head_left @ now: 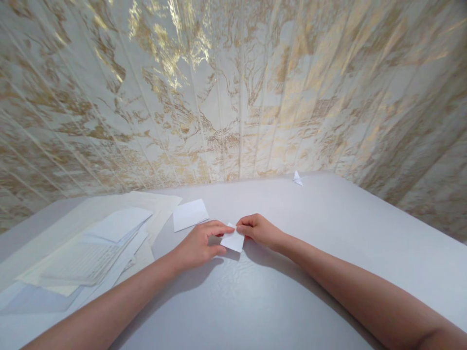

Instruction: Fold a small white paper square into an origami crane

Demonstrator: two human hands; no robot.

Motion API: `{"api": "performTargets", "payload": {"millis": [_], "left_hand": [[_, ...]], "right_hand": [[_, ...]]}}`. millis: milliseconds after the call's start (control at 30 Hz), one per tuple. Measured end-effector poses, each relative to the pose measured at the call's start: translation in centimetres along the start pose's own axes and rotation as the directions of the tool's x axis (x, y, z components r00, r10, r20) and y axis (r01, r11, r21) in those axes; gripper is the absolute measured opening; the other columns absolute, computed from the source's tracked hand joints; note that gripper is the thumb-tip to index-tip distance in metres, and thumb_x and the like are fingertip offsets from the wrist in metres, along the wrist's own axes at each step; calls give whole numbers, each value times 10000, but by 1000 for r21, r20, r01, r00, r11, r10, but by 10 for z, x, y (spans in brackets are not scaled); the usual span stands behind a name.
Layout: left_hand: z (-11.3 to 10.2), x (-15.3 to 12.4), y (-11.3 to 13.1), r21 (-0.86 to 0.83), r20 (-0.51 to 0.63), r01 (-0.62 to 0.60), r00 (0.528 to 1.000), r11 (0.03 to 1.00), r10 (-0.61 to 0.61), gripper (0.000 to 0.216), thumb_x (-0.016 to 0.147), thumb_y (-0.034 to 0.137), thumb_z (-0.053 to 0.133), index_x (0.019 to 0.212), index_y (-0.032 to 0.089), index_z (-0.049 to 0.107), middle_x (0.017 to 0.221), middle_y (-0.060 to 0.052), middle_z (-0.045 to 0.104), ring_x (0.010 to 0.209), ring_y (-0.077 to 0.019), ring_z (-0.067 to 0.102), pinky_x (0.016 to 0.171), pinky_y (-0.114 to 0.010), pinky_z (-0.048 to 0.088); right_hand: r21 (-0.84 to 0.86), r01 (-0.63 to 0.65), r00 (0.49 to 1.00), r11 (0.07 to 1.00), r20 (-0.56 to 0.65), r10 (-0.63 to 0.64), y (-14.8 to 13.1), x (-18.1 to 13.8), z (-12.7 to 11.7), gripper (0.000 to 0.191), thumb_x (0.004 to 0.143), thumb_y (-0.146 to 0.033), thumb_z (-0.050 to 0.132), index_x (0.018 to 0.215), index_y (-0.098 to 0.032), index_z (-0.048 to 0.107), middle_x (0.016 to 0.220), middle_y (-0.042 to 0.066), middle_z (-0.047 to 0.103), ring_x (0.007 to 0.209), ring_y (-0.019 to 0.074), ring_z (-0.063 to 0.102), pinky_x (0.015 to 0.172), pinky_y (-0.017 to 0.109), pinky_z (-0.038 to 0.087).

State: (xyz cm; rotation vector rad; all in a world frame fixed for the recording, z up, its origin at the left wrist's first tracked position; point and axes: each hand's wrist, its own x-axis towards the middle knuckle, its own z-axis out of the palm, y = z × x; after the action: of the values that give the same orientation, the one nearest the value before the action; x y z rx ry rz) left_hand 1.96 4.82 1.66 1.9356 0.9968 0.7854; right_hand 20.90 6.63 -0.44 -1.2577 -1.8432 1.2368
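A small folded piece of white paper (233, 241) is held just above the table, between my two hands. My left hand (200, 243) takes it from the left, index finger along its top edge and thumb near its lower left corner. On the right, my right hand (258, 229) pinches the paper's upper right corner between thumb and curled fingers. The paper casts a shadow on the table beneath it. Just beyond my left hand lies a larger folded white sheet (190, 214).
Loose papers (83, 257), some with printed lines, are piled on the white table (321, 228) at the left. A small folded paper figure (298, 178) stands near the back edge. Behind the table rises a wall with a gold pattern (233, 97).
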Motion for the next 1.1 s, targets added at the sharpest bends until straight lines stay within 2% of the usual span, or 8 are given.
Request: {"api": "performTargets", "payload": {"millis": [133, 200, 367, 500, 633, 833, 1000, 1100], "left_hand": [[7, -11, -14, 28, -209, 204, 959, 979, -193, 312, 584, 205, 633, 887, 185, 701, 684, -13, 605, 600, -145, 528, 623, -257, 423], [9, -15, -19, 74, -267, 234, 941, 969, -207, 296, 595, 254, 641, 875, 184, 702, 616, 4, 576, 552, -138, 502, 586, -249, 400], [9, -18, -16, 228, -219, 195, 965, 954, -145, 191, 619, 259, 632, 787, 216, 713, 557, 13, 566, 513, -137, 482, 551, -237, 351], [8, -20, -11, 413, -135, 168, 983, 895, -122, 135, 649, 211, 603, 740, 225, 701, 574, 9, 548, 564, -145, 501, 575, -235, 338], [6, -23, -10, 545, -51, 157, 987, 824, -154, 181, 714, 232, 556, 845, 237, 681, 666, -2, 559, 649, -155, 531, 627, -243, 357], [2, -21, -14, 575, -31, 92, 995, 813, -91, 200, 791, 282, 501, 840, 221, 684, 767, -30, 605, 749, -164, 560, 694, -252, 388], [3, -20, -15, 576, -64, 69, 997, 814, -39, 216, 798, 276, 500, 706, 190, 674, 719, -30, 621, 722, -158, 563, 670, -246, 390], [6, -22, -15, 577, -56, 63, 998, 814, -37, 191, 787, 271, 517, 690, 183, 655, 704, -25, 625, 708, -159, 560, 656, -252, 385]], "right_hand": [[-167, 182, 965, 969, -158, -208, 4, -3, 9, 180, 691, -182, 591, 860, -160, 650, 795, 34, 596, 663, 125, 518, 610, 243, 399], [-234, 277, 945, 932, -111, -309, 5, -7, 13, 253, 675, -185, 634, 928, -174, 636, 896, 63, 595, 773, 158, 537, 638, 254, 423], [-419, 433, 890, 798, 62, -451, 4, -14, 18, 312, 675, -175, 661, 983, -172, 616, 984, 100, 602, 929, 214, 527, 824, 348, 413], [-463, 442, 886, 768, 94, -453, 3, -14, 20, 172, 716, -163, 622, 887, -170, 641, 920, 88, 632, 894, 209, 546, 821, 345, 423], [-466, 489, 857, 737, 97, -506, 4, -12, 20, 111, 742, -137, 587, 834, -154, 647, 884, 81, 643, 853, 193, 558, 804, 325, 435], [-471, 511, 840, 719, 97, -534, 7, -11, 19, 155, 788, -93, 507, 815, -159, 645, 857, 68, 649, 832, 175, 565, 788, 301, 439], [-483, 516, 840, 708, 121, -529, 5, -13, 19, 117, 726, -199, 638, 834, -154, 640, 867, 75, 643, 848, 196, 557, 789, 316, 437], [-488, 517, 838, 703, 122, -532, 4, -14, 19, 77, 721, -158, 631, 798, -153, 635, 846, 74, 642, 831, 190, 558, 771, 308, 439]]}}
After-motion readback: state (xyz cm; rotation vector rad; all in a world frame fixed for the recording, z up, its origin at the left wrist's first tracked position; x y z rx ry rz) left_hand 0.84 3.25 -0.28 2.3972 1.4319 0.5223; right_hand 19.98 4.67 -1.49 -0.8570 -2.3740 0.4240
